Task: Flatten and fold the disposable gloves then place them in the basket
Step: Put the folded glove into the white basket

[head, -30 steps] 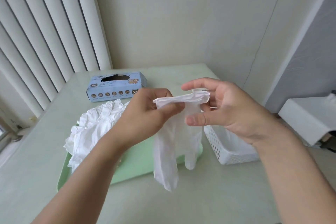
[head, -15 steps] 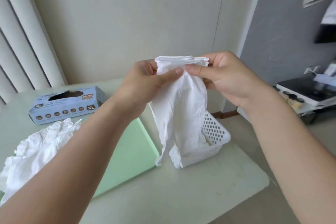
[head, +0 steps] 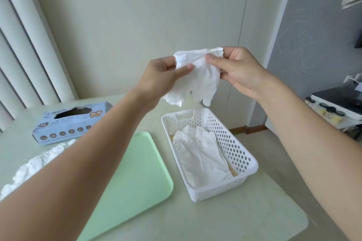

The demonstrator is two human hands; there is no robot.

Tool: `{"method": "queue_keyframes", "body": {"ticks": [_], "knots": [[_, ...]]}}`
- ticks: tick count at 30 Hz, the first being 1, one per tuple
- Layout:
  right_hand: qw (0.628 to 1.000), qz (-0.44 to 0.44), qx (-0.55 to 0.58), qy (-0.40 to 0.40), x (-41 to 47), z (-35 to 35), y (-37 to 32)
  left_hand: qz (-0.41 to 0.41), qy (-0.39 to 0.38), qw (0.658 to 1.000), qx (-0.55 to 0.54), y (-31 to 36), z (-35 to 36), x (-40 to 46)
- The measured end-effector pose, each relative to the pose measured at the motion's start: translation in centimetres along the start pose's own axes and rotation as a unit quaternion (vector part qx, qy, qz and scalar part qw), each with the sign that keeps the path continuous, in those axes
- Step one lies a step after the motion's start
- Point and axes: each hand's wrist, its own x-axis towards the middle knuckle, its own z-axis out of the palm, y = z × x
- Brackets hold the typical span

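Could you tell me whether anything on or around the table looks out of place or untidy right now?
Mostly tidy. The one untidy spot is the crumpled pile of gloves at the left end of the green tray, spilling past its edge. The gloves in the basket lie flat.

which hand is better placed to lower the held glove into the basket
Right, probably. The right hand pinches the glove cuff above the white basket. The left hand also pinches it, but its arm crosses over the green tray.
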Motion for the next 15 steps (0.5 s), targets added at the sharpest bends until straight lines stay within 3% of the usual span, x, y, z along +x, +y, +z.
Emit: {"method": "queue_keyframes", "body": {"ticks": [7, 11, 15], "knots": [[0.969, 0.079, -0.147, -0.181, -8.4, -1.0, 9.6, 0.002, -0.126, 0.984, 0.127, -10.5, 1.8, -7.7], [0.920, 0.097, -0.269, -0.269, -10.0, -0.8, 10.6, 0.102, -0.218, 0.926, 0.292, -11.5, 2.4, -9.4], [0.883, 0.107, -0.330, -0.317, -9.8, -0.7, 10.5, 0.073, -0.286, 0.882, 0.366, -10.3, 3.0, -9.6]]}}
